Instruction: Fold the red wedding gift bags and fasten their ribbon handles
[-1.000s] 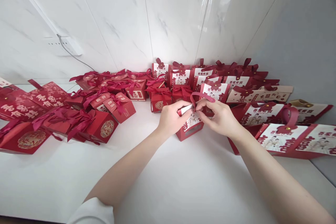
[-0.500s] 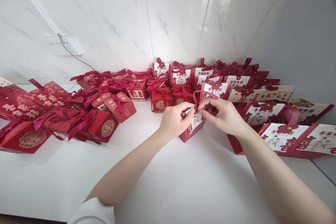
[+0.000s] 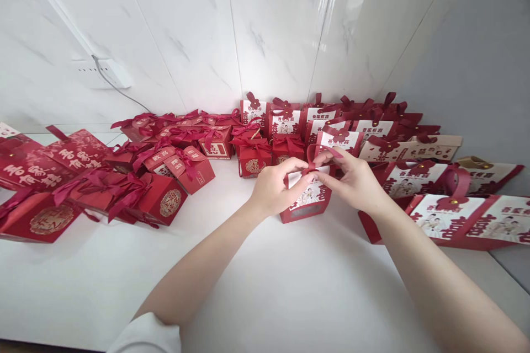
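Observation:
A small red gift box (image 3: 305, 210) with a white printed front panel stands upright on the white table (image 3: 265, 287). My left hand (image 3: 278, 185) pinches the top of this box at its left, thumb and fingers pressed on the flower-shaped clasp. From the right, my right hand (image 3: 346, 177) is closed on the same top edge, its thumb close to the left thumb. A red ribbon loop rises between the two hands. The fingertips hide most of the clasp.
Red boxes with bows (image 3: 169, 202) crowd the left and back. White-fronted red gift bags (image 3: 449, 215) stand at the right, with more in rows behind the hands. A cable runs from a wall socket (image 3: 110, 73) down behind the boxes.
The box has turned so that its printed front now faces me more squarely. My left fingers have shifted slightly along its top, and both hands remain on it.

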Demonstrator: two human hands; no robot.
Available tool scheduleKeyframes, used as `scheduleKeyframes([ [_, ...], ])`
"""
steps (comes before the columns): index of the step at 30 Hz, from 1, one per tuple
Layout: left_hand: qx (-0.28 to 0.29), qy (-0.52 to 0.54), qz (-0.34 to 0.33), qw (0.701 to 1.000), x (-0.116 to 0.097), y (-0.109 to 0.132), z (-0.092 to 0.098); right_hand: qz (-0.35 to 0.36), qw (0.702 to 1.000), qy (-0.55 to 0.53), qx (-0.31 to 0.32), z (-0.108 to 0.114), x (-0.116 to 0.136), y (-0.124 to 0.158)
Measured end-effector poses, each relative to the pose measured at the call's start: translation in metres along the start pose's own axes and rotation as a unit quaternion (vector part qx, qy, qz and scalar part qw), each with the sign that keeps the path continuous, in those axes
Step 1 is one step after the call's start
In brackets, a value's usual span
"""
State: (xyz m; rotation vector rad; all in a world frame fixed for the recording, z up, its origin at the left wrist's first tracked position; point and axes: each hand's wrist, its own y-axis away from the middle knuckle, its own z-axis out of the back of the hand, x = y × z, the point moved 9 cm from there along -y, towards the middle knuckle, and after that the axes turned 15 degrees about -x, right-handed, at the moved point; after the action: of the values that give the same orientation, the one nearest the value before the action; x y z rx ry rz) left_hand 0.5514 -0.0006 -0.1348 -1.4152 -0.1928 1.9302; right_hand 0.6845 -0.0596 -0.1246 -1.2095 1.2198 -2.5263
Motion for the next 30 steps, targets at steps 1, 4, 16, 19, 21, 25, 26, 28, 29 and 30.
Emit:
scheduleKeyframes([
  [1,0.001,0.012,0.008,1.0,0.001,-0.001,0.0,-0.018,1.0,-0.022,0.007,-0.001,-0.003,0.001],
  [4,0.016,0.042,0.029,0.999,0.004,-0.004,-0.001,-0.052,0.996,-0.063,0.023,-0.004,-0.007,0.002],
  [16,0.022,0.019,0.02,0.999,0.006,-0.007,0.001,-0.087,0.994,-0.06,0.015,-0.002,-0.009,0.0],
  [19,0.021,0.019,0.007,1.0,0.006,-0.008,0.0,-0.069,0.995,-0.064,0.016,-0.002,-0.003,0.0],
  [21,0.024,0.03,0.005,0.999,0.006,-0.009,-0.001,-0.06,0.995,-0.072,0.028,-0.003,0.001,-0.001],
  [25,0.035,0.046,0.022,0.998,0.008,-0.009,-0.002,-0.044,0.996,-0.061,0.045,-0.003,0.004,0.0],
  [26,0.04,0.048,0.027,0.998,0.009,-0.008,-0.003,-0.037,0.997,-0.051,0.046,-0.003,0.005,0.0],
  [28,0.049,0.056,0.035,0.997,0.009,-0.007,-0.005,-0.026,0.998,-0.037,0.046,-0.003,0.006,0.0],
  [29,0.049,0.061,0.039,0.996,0.009,-0.007,-0.006,-0.023,0.998,-0.033,0.045,-0.003,0.007,0.0],
  [30,0.046,0.065,0.042,0.996,0.01,-0.007,-0.006,-0.021,0.998,-0.03,0.044,-0.003,0.008,0.0],
])
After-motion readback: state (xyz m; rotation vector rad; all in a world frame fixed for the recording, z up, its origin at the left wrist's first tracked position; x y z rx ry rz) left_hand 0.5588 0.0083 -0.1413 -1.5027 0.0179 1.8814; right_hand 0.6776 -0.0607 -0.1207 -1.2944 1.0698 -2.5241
